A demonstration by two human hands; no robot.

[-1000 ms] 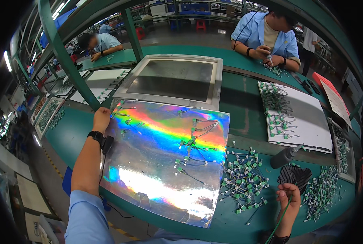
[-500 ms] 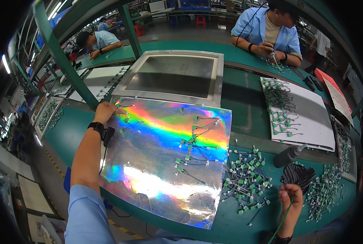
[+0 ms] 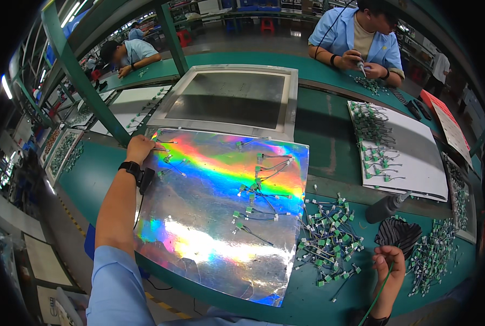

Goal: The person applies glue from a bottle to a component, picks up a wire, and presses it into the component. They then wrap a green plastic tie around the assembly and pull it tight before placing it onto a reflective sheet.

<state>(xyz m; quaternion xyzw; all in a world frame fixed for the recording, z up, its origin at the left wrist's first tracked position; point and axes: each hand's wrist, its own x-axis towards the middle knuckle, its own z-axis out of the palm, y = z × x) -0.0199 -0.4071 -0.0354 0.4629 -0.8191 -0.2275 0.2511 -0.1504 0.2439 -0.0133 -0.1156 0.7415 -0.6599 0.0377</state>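
Curling loosely between connector piles (image 3: 335,239), right fingers (image 3: 391,250) sit near striped cloth (image 3: 397,233); left fingers (image 3: 148,143) touch the shiny sheet (image 3: 202,204), grip unclear.

Two hands are at work on the near side, a left hand (image 3: 140,149) and a right hand (image 3: 389,267), with one green wire (image 3: 381,286) at the right. I count one shiny sheet (image 3: 199,190) bearing roughly a dozen wired pieces (image 3: 260,157). To its right sit two heaps, a left heap (image 3: 332,239) and a right heap (image 3: 432,258), too tangled to count, plus one bottle (image 3: 381,211) and one cloth (image 3: 398,233). Farther off: one framed screen (image 3: 237,100) and at least two stools (image 3: 267,25).
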